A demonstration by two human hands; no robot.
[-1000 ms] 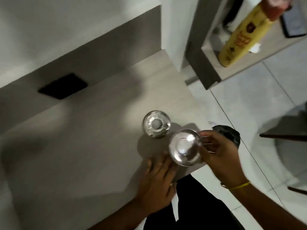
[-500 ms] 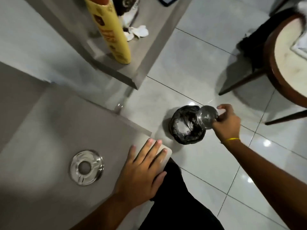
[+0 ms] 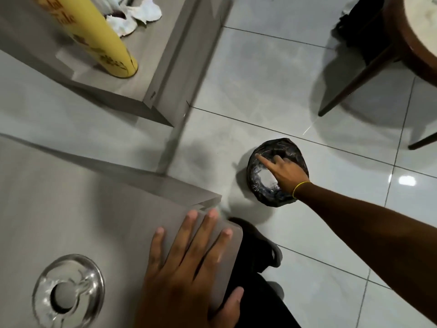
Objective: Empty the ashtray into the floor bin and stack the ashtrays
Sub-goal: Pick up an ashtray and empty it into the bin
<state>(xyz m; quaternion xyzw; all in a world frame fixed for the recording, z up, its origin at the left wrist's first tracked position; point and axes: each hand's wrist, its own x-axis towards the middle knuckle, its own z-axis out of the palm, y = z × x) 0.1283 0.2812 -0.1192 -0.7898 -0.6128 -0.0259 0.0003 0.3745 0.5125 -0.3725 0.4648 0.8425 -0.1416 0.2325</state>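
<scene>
The ashtray I am emptying sits under my right hand, down in the mouth of the floor bin. All I can see of it is a pale, shiny patch beneath my palm, so I cannot say how far it is tipped. My hand is over it from above, index finger stretched out straight across the bin's opening, the other fingers curled down; I take it that they are gripping the ashtray's rim, though the grip itself is hidden. The bin is small, lined with a black bag, and stands on the tiled floor just off the corner of the table.

The second ashtray, clear glass with a round well in the middle, rests on the table near my left side, well apart from the bin. My left hand grasps nothing: it lies flat, fingers spread, pressed on the table's corner to steady me as I lean.

So I judge I am in the dumping step. Next I need to make sure the contents have dropped, lift the ashtray clear of the bag without snagging it, bring it back level over the table, and set it squarely on the glass one.
</scene>
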